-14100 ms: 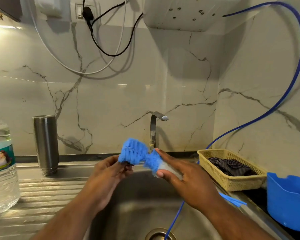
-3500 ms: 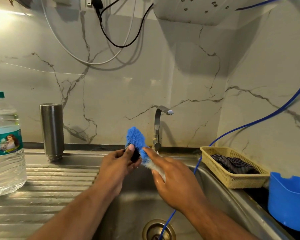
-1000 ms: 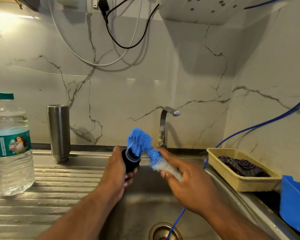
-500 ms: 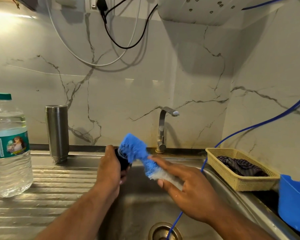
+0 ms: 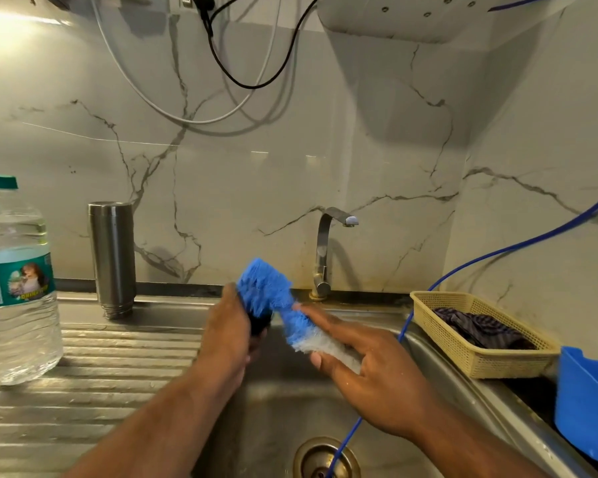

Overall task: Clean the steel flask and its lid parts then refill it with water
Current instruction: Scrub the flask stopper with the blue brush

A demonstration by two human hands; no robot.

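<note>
The steel flask (image 5: pixel 112 257) stands upside down on the draining board at the back left, apart from both hands. Over the sink basin (image 5: pixel 283 405) my left hand (image 5: pixel 227 334) grips a small black lid part (image 5: pixel 259 324), mostly hidden by my fingers. My right hand (image 5: pixel 370 367) holds a blue bottle brush (image 5: pixel 273 298) by its pale lower end, and the blue bristles press against the lid part.
A clear water bottle (image 5: pixel 14 288) with a green cap stands at the far left. The tap (image 5: pixel 325 253) is behind the hands, with no water running. A yellow basket (image 5: pixel 477 336) holding a dark cloth, a blue tub (image 5: pixel 587 405) and a blue hose (image 5: pixel 497 253) lie to the right.
The brush head has shifted a little against the lid part as my right hand works it. My left hand has turned slightly, hiding more of the black lid part.
</note>
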